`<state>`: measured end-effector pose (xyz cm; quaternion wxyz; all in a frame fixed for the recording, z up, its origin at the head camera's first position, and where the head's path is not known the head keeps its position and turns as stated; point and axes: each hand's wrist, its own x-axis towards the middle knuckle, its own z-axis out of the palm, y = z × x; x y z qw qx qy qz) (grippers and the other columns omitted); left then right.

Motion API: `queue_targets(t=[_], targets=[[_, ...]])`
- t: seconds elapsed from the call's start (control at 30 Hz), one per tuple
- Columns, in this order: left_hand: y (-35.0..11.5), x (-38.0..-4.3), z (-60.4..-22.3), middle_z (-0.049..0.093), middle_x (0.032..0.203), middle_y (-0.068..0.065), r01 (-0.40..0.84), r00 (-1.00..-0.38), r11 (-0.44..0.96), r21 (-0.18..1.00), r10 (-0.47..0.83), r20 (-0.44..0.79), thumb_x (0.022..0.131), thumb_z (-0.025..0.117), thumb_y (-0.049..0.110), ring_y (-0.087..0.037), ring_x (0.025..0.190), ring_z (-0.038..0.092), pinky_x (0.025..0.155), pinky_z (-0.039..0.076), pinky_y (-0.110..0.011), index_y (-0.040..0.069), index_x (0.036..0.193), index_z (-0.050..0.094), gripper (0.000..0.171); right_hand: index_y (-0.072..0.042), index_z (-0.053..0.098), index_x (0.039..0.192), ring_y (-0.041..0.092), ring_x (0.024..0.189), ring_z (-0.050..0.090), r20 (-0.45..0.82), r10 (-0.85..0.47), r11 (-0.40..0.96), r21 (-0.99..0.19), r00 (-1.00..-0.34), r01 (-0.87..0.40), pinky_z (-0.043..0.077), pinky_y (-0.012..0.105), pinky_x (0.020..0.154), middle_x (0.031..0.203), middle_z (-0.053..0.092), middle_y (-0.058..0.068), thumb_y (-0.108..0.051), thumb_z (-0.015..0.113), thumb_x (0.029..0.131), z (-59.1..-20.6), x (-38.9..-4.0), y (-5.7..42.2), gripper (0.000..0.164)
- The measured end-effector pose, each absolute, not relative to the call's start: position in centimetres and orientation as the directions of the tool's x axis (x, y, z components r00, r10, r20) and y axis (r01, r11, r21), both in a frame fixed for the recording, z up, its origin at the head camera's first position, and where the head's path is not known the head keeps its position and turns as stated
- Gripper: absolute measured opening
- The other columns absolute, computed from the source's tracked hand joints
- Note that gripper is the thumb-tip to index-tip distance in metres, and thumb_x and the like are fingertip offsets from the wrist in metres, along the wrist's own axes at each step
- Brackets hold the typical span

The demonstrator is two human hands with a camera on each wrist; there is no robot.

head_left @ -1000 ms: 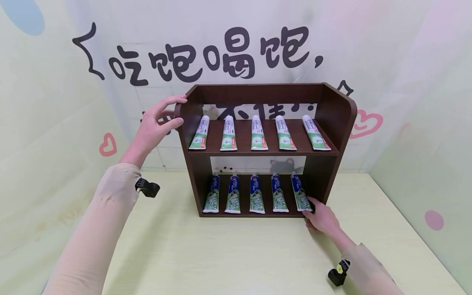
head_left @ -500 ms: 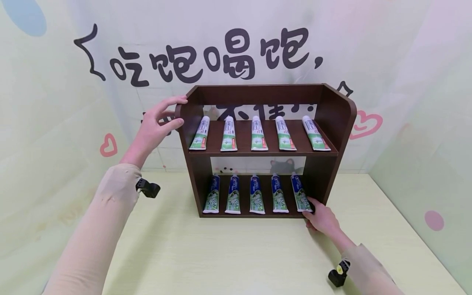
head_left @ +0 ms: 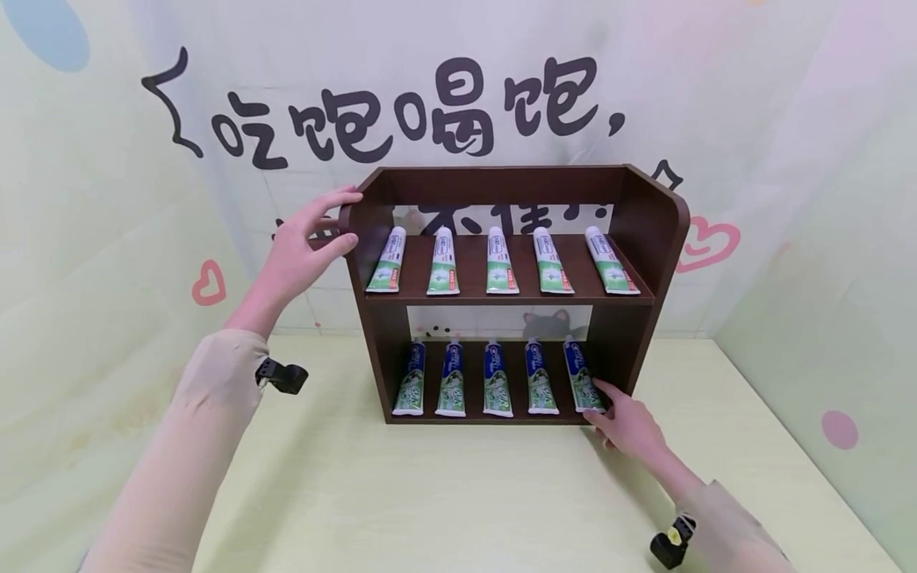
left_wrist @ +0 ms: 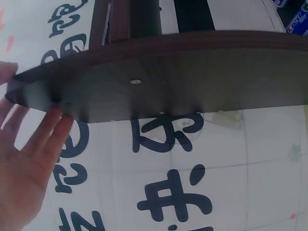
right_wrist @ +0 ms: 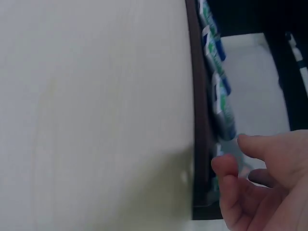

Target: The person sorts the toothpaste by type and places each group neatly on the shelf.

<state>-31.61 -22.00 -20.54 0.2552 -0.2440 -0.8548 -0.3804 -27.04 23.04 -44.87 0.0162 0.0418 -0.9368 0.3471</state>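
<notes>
A dark brown two-tier shelf (head_left: 501, 185) stands on the table with toothpaste tubes lying in a row on each tier. My left hand (head_left: 294, 247) is at the upper left corner, index fingertip on the panel's edge and thumb at its front. From the left wrist view, straight fingers of that hand (left_wrist: 29, 159) touch the outer face of the side panel (left_wrist: 168, 79). At the lower right, my right hand (head_left: 630, 426) pinches the bottom end of the rightmost blue-and-green toothpaste tube (head_left: 579, 368) between thumb and index finger. Its curled fingers (right_wrist: 231, 192) partly hide this tube in the right wrist view.
White-and-green tubes (head_left: 501, 267) lie spaced apart on the upper tier. More blue-and-green tubes (head_left: 497, 382) fill the lower one. The pale table (head_left: 458, 493) extends in front, and a printed backdrop (head_left: 458, 48) hangs close behind the shelf.
Both forearms have shifted slightly down and outward, and the head view has moved a touch. The hands keep their places at the shelf, and the tubes stay in their rows.
</notes>
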Motion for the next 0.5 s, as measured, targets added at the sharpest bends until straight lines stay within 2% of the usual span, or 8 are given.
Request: queue_targets(t=[0.13,0.17,0.23,0.37,0.5], targets=[[-22.1,-31.5,-20.5,0.04,0.157,0.013,0.61,-0.738,0.618,0.496,0.218,0.638,0.094,0.066,0.018,-0.027,0.119,0.063,0.094,0.054,-0.02,0.032,0.144,0.051,0.054,-0.006,0.038,0.15,0.017,0.053,0.061,0.108,-0.115,0.767,-0.622,-0.987,-0.157,0.041,0.029,0.048,0.072,0.068,0.009,-0.025,0.064,0.095,-42.9,-26.1,23.1,0.065],[-22.1,-31.2,-20.4,0.041,0.156,0.013,0.614,-0.733,0.62,0.488,0.22,0.643,0.093,0.066,0.018,-0.027,0.12,0.063,0.096,0.055,-0.023,0.031,0.143,0.052,0.053,-0.006,0.038,0.15,0.016,0.054,0.061,0.116,-0.124,0.768,-0.617,-0.986,-0.169,0.041,0.029,0.048,0.075,0.069,0.01,-0.025,0.064,0.095,-42.4,-25.8,23.1,0.064],[-22.2,-30.6,-20.3,0.042,0.156,0.012,0.626,-0.72,0.623,0.47,0.229,0.655,0.093,0.066,0.016,-0.027,0.122,0.062,0.096,0.054,-0.022,0.029,0.142,0.053,0.053,-0.008,0.04,0.15,0.014,0.058,0.06,0.141,-0.135,0.773,-0.604,-0.981,-0.193,0.043,0.028,0.05,0.079,0.07,0.009,-0.026,0.065,0.094,-41.4,-25.2,23.0,0.063],[-23.2,-29.2,-21.2,0.043,0.156,0.007,0.642,-0.683,0.67,0.373,0.278,0.676,0.092,0.067,0.013,-0.028,0.123,0.06,0.093,0.057,-0.029,0.026,0.143,0.053,0.054,-0.01,0.045,0.147,0.011,0.066,0.059,0.228,-0.154,0.793,-0.552,-0.961,-0.258,0.044,0.025,0.054,0.086,0.07,0.005,-0.026,0.067,0.093,-39.5,-24.1,23.2,0.06],[-24.8,-27.7,-23.2,0.042,0.157,0.002,0.64,-0.654,0.712,0.289,0.308,0.691,0.089,0.07,0.01,-0.029,0.127,0.056,0.093,0.051,-0.012,0.025,0.146,0.048,0.063,-0.012,0.049,0.145,0.015,0.079,0.059,0.324,-0.17,0.821,-0.476,-0.931,-0.316,0.044,0.023,0.055,0.1,0.068,0.007,-0.029,0.069,0.092,-37.9,-22.7,23.6,0.06]])
